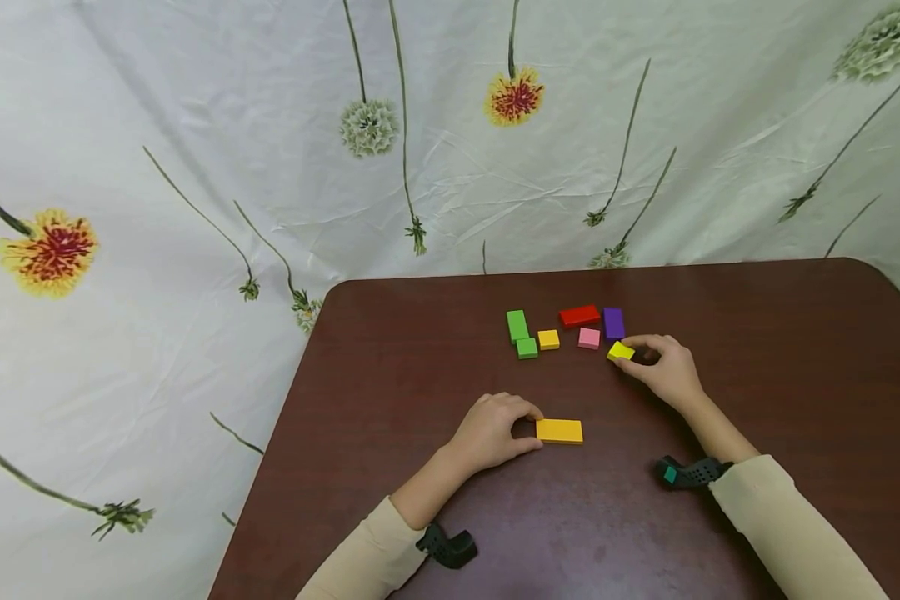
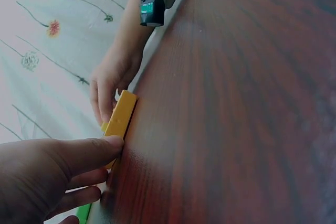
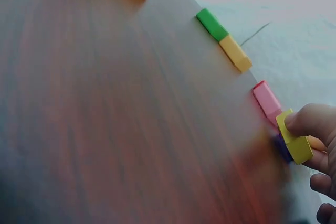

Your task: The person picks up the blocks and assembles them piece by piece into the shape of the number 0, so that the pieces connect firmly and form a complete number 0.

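Note:
My left hand (image 1: 493, 429) pinches the left end of a flat orange-yellow block (image 1: 560, 431), thumb on the near side and a finger on the far side. In the left wrist view that orange-yellow block (image 2: 122, 114) lies along the table surface, the thumb against it. Farther off, my right hand (image 1: 669, 372) holds a small bright yellow block (image 1: 620, 351) between thumb and fingers. The right wrist view shows the yellow block (image 3: 294, 139) with the thumb on one face. Close behind it is a purple block (image 1: 613, 323), and a pink block (image 1: 588, 337) lies to its left.
Toward the back of the brown table (image 1: 390, 375) lie a red block (image 1: 579, 316), a small orange-yellow block (image 1: 548, 339), a long green block (image 1: 517, 326) and a small green block (image 1: 527, 347). A flower-patterned cloth (image 1: 270, 125) hangs beyond the table's back edge.

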Demonstrator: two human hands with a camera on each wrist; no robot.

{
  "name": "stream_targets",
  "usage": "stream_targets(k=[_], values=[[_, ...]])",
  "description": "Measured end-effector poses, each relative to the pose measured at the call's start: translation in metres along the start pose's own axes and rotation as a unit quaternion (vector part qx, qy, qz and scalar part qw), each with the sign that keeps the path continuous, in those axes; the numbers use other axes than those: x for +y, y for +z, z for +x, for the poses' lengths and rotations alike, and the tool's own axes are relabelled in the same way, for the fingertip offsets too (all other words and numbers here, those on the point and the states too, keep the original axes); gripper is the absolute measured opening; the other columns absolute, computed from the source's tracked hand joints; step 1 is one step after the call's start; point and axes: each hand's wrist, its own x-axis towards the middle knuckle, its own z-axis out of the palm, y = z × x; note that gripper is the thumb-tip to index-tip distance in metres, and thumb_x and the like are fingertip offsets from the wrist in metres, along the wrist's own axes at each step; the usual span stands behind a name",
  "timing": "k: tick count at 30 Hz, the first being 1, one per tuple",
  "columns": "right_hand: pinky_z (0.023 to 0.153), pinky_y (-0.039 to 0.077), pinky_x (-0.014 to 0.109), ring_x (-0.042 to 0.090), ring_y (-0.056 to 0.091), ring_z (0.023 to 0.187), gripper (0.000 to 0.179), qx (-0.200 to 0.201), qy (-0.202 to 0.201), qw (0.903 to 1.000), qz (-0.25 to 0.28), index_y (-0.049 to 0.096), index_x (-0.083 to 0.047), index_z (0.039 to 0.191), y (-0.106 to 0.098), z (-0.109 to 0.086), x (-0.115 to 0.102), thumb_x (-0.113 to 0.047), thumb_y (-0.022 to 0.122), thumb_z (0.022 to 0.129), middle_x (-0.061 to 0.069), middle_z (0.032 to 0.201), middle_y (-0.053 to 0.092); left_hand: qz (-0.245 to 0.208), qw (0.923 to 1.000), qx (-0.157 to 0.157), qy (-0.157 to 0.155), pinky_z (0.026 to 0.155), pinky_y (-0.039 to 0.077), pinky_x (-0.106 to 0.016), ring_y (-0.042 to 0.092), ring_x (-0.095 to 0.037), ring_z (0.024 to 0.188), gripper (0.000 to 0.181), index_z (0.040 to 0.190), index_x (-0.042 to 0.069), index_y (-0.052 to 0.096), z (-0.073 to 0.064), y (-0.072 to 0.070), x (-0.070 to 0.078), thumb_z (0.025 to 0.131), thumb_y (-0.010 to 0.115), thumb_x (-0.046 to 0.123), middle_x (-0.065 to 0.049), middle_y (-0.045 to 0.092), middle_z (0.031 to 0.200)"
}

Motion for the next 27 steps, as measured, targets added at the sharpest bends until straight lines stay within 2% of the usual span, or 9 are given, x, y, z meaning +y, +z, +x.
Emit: stream_targets(k=[12,21,27], values=[[0.069,0.043,0.037,0.025,0.050,0.086,0.032,-0.021,-0.015,0.9997,0.001,0.071,-0.003,0.110,-0.001,-0.019,-0.011,-0.016,0.078,0.082,0.015,0.104,0.066,-0.004,1.0000,0.001,-0.003,0.085,0.045,-0.031,0.060,-0.010,0.093,0.029,0.105,0.017,0.072,0.000,0.000,0.001,0.082,0.080,0.033,0.006,0.068,0.100],[0.064,0.041,0.028,0.019,0.050,0.082,0.029,-0.017,-0.048,0.9985,0.022,0.074,-0.007,0.106,0.006,-0.041,-0.027,-0.013,0.082,0.078,0.004,0.094,0.069,0.000,1.0000,0.002,-0.003,0.085,0.045,-0.031,0.060,-0.010,0.094,0.029,0.106,0.017,0.072,-0.001,0.000,0.001,0.082,0.079,0.033,0.006,0.069,0.101],[0.065,0.043,0.027,0.017,0.050,0.081,0.029,-0.034,-0.060,0.9971,0.033,0.075,-0.009,0.104,0.016,-0.054,-0.032,-0.012,0.083,0.077,0.000,0.093,0.068,-0.002,1.0000,0.003,0.000,0.085,0.045,-0.031,0.060,-0.010,0.093,0.029,0.106,0.017,0.072,0.000,0.001,0.000,0.082,0.080,0.033,0.006,0.069,0.101]])
